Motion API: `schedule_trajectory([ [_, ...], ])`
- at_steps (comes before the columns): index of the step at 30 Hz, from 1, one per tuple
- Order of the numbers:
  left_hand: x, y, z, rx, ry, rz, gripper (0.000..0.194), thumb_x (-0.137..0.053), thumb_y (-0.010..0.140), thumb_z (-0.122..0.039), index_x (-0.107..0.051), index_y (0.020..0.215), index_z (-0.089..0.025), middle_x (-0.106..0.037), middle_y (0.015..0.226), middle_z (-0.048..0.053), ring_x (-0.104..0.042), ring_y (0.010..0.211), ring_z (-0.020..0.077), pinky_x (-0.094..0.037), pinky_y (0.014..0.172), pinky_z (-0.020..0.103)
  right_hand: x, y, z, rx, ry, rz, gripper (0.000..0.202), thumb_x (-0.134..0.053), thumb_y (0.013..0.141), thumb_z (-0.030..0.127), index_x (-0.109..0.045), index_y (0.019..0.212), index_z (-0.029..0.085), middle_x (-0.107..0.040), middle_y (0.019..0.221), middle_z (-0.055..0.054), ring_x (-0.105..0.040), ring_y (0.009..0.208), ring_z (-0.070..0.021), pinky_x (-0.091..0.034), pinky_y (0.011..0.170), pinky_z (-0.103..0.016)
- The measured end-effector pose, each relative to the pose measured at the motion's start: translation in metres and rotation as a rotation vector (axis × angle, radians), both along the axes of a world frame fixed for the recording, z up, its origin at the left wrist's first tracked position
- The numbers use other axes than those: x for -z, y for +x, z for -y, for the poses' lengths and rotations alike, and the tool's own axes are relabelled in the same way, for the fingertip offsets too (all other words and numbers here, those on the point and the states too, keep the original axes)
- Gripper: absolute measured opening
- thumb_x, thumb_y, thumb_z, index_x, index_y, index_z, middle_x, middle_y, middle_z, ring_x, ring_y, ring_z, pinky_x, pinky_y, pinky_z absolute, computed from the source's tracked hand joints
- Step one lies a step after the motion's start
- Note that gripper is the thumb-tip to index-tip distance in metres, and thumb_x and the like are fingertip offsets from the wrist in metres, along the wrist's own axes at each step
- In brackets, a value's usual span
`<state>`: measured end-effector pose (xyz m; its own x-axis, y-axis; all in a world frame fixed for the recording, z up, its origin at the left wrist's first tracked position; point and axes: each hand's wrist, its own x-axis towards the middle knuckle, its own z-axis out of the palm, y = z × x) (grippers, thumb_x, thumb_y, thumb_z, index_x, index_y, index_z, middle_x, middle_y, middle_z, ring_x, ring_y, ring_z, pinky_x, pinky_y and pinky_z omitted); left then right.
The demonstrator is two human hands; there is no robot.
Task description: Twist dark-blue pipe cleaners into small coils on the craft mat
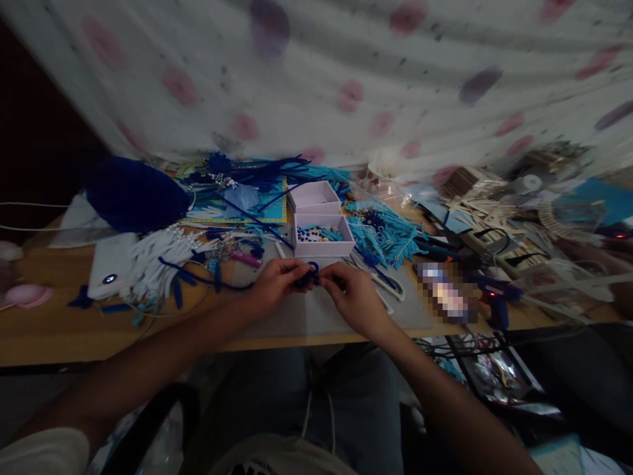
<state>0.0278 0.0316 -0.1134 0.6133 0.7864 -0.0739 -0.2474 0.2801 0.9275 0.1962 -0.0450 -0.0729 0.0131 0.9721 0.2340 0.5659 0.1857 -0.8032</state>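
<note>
The white box point(324, 249) stands on the wooden table point(30, 343) and holds small round beads point(311, 233). Behind this box hangs a pale curtain point(306, 72) with pink and purple spots. To the left of the box, a pink tube point(246, 258) lies near; well apart are a white device point(109, 270) and, farther, a pink bowl-like thing point(28, 295). Well to the right of the box lies a blue glue gun point(498, 305).

Dimly lit around you.
Pale cloth point(306, 59), blotched pink and purple, hangs beyond your wood-toned tabletop point(49, 340); far left dark.
</note>
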Motion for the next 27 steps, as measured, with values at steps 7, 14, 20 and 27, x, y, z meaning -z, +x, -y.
schedule_trajectory([
  [7,-0.001,-0.001,-0.001,0.016,0.115,-0.051,0.04,-0.081,0.074,-0.047,-0.07,0.094,-0.014,-0.07,0.077,0.003,-0.064,0.065,0.0136,-0.054,0.063,0.026,0.005,0.002,-0.002,-0.002,-0.007,0.006,0.011,-0.065,0.089,0.029,-0.073,0.09,0.021,-0.066,0.07,-0.002,-0.054,0.062,-0.0177,-0.036,0.06,-0.029],
  [14,0.001,-0.002,-0.002,0.006,0.34,-0.118,0.041,-0.08,0.076,-0.034,-0.067,0.11,-0.016,-0.073,0.094,0.006,-0.069,0.083,0.017,-0.057,0.08,0.032,0.022,-0.007,-0.004,0.137,-0.02,-0.113,0.036,-0.06,0.091,0.051,-0.068,0.071,0.021,-0.058,0.06,0.0,-0.047,0.058,-0.0166,-0.032,0.057,-0.029],
  [20,0.0,-0.006,0.001,-0.113,0.562,-0.237,0.035,-0.078,0.078,-0.024,-0.068,0.111,-0.017,-0.075,0.097,0.007,-0.071,0.092,0.0204,-0.056,0.085,0.034,0.025,0.0,-0.01,0.055,-0.171,-0.298,0.048,-0.063,0.081,0.065,-0.059,0.061,0.021,-0.042,0.053,0.004,-0.034,0.051,-0.0123,-0.023,0.05,-0.027],
  [27,-0.003,-0.004,0.003,-0.09,0.495,-0.174,0.035,-0.079,0.077,-0.026,-0.067,0.109,-0.018,-0.076,0.095,0.006,-0.073,0.089,0.0206,-0.058,0.084,0.034,0.013,0.006,-0.014,-0.029,-0.333,-0.456,0.048,-0.07,0.076,0.065,-0.059,0.064,0.019,-0.036,0.049,0.007,-0.025,0.046,-0.0081,-0.016,0.046,-0.026],
])
